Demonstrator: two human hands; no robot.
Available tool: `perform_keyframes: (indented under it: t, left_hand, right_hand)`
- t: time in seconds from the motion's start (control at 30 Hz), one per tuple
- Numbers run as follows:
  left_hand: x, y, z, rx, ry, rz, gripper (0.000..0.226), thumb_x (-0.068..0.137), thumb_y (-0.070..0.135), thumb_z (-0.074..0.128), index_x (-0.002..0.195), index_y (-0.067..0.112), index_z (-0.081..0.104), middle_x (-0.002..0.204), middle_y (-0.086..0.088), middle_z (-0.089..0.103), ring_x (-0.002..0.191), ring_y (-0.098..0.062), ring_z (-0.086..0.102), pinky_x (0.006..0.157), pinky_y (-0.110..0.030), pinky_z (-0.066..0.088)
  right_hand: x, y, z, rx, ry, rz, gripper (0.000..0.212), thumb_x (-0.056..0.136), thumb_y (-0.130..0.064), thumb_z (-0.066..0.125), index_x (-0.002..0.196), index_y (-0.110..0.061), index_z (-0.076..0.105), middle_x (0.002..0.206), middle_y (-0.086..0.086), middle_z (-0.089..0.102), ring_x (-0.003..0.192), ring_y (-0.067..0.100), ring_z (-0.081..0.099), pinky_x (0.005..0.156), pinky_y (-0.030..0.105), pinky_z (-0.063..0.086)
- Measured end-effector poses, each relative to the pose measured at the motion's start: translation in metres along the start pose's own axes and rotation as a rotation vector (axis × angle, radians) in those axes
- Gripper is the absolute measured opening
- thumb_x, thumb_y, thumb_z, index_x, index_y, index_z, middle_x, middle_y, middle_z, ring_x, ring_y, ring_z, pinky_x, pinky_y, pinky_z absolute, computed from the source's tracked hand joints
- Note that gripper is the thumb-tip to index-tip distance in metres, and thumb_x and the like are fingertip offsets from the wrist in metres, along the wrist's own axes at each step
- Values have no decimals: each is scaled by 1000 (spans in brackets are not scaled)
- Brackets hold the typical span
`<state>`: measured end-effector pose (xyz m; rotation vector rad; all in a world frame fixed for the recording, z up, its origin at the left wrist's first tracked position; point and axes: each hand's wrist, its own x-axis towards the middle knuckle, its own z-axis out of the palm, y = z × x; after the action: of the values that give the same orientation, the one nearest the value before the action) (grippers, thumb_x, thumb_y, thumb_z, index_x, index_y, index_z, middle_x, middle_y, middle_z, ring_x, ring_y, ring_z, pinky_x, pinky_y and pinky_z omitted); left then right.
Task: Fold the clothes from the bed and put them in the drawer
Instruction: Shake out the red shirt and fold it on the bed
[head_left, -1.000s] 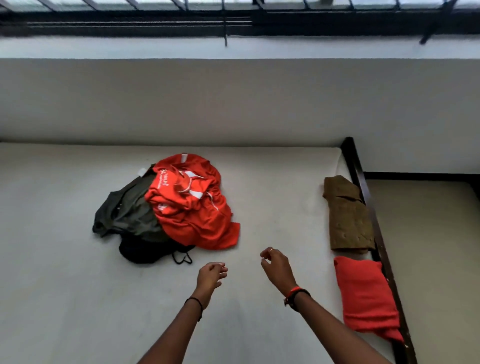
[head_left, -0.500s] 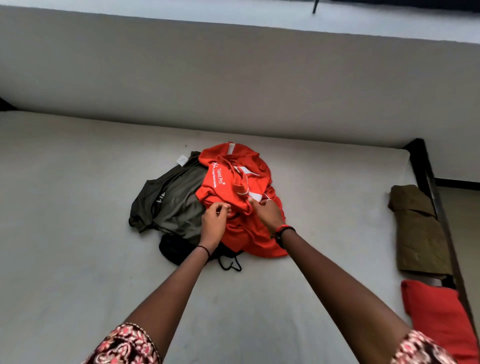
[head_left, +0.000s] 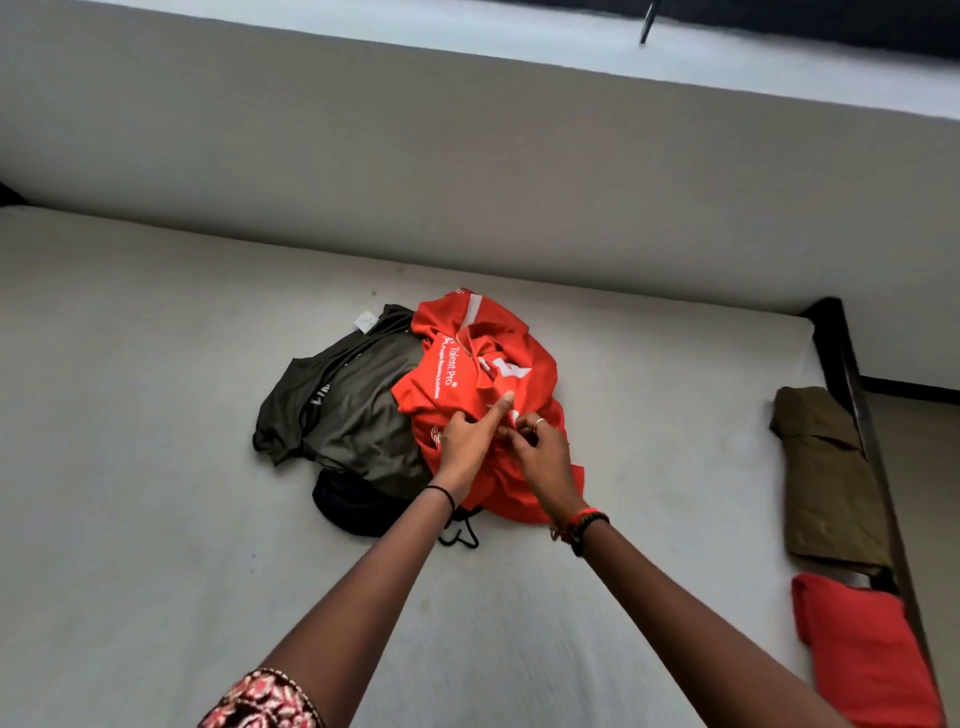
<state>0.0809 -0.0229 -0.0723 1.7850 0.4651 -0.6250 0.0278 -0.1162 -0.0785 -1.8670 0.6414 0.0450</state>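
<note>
**Both hands on the red shirt at mid-bed**

A crumpled red shirt (head_left: 483, 384) with white lettering tops a small heap near the middle of the bed (head_left: 130, 467), lying over a dark olive garment (head_left: 343, 410) and a black item (head_left: 353, 504) at the heap's near edge. The left hand (head_left: 467, 441) rests on the shirt with its forefinger stretched out; whether it grips cloth I cannot tell. The right hand (head_left: 540, 457), ring on one finger, pinches a fold of the shirt. Bare mattress lies wide open left of the heap and in front of it. At the right edge, against the dark bed frame (head_left: 852, 374), sit a folded olive-brown garment (head_left: 826, 478) and a folded red cloth (head_left: 867, 654), well apart from the heap.
</note>
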Motion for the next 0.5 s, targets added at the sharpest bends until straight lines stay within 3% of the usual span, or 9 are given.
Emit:
perform_keyframes:
  t: [0.07, 0.13, 0.27, 0.33, 0.5]
  left_hand:
    - [-13, 9, 11, -24, 1, 11, 42, 77, 50, 70, 83, 11, 55, 79, -1, 59, 72, -15, 55, 63, -21, 45]
    - [-32, 20, 23, -38, 5, 72, 25, 85, 33, 66, 76, 14, 54, 76, 0, 59, 74, -17, 57, 61, -21, 45]
    - [-74, 45, 40, 13, -40, 247, 25, 87, 30, 65, 91, 6, 61, 95, -12, 67, 94, -27, 63, 85, -43, 50]
    - [-94, 62, 42, 5, -57, 348, 23, 87, 26, 65, 95, 4, 63, 96, -11, 69, 92, -22, 63, 87, -40, 48]
    - [-166, 124, 54, -9, -153, 566, 7, 87, 19, 67, 90, 14, 63, 88, -2, 66, 81, -9, 58, 80, -31, 47]
  right_hand:
    - [-16, -4, -11, 17, 4, -37, 9, 86, -8, 63, 78, -8, 58, 72, 1, 61, 67, 12, 54, 62, 21, 43]
    - [-30, -14, -34, 57, 15, -54, 11, 85, -9, 65, 79, -12, 57, 70, -5, 58, 65, 4, 51, 61, 13, 40]
    - [-55, -33, -92, 125, -34, -84, 9, 85, -17, 69, 81, -20, 61, 78, -8, 65, 72, 0, 59, 70, 21, 48]
    - [-68, -45, -119, 141, -89, -91, 10, 88, -24, 65, 78, -21, 63, 77, -4, 67, 73, 6, 61, 72, 29, 50]
    - [-96, -76, -207, 173, 1, -180, 14, 94, -25, 55, 87, -17, 64, 83, 0, 68, 75, 5, 62, 70, 22, 49]
